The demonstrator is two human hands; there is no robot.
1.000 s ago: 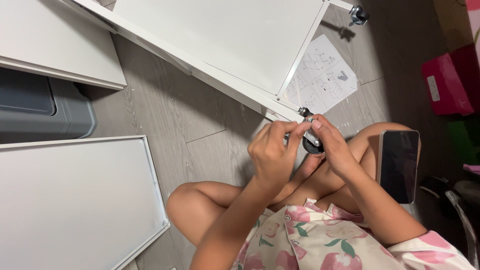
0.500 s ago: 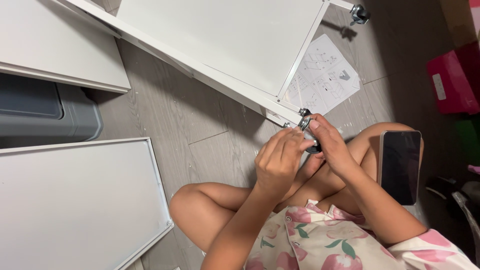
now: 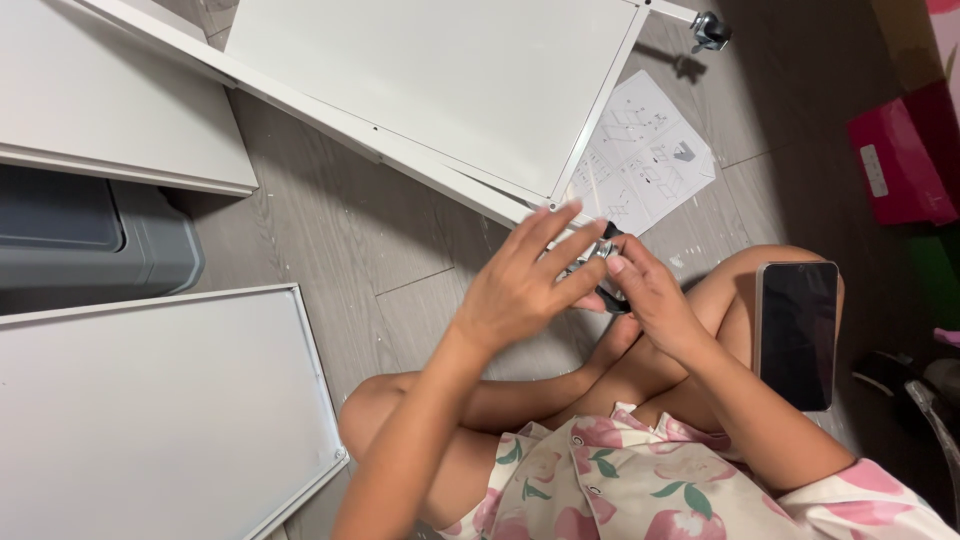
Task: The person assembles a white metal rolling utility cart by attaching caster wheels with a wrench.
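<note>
The left hand (image 3: 520, 290) is spread wide with its fingers out, and it grips nothing; its fingertips rest near the corner of the big white metal frame panel (image 3: 440, 80). The right hand (image 3: 650, 300) pinches a small black caster wheel with a shiny silver stem (image 3: 605, 262), right at that same corner, just between the two hands.

To do this step well, I think the wheel's stem should stay straight in line with the corner hole. The open hand can steady the frame so it does not wobble, while the other hand turns the wheel gently.

Far above the hands, at the frame's other corner, a second little silver caster (image 3: 711, 30) is already on. Just past the hands lies a white paper instruction sheet with drawings (image 3: 645, 155). A flat black phone (image 3: 797, 333) rests on the person's knee, beside the right hand.

All of this is on a grey wood-look floor (image 3: 330, 240). Left of the hands lie two more white flat panels (image 3: 150, 410) and a grey plastic bin (image 3: 80, 235). A pink box (image 3: 895, 165) sits off to the right.
</note>
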